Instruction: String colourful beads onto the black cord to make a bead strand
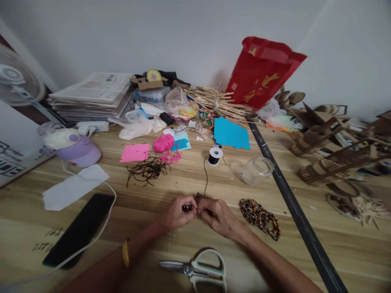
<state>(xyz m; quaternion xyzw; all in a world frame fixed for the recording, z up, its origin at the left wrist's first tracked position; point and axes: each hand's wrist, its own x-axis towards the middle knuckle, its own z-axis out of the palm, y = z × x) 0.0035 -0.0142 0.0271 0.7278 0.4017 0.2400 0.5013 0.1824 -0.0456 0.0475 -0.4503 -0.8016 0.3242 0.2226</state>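
Near the middle of the table, my left hand (180,211) pinches a strand of small dark and coloured beads. My right hand (218,215) is closed at the cord end of the same strand, its fingertips almost meeting the left ones. Part of the beads (198,197) shows just behind the fingertips. A black cord runs from there up to a white spool (215,156) wound with black cord. Right of my right hand lies a heap of multicoloured bead strings (259,217). Scissors (203,268) with pale handles lie in front of my hands.
A glass jar (256,171) lies beside a black strip (293,203). Black cord pieces (148,169), pink yarn (163,143) and blue paper (231,133) lie farther back. A phone (79,230) with a white cable is at left. Woven baskets (330,165) stand at right.
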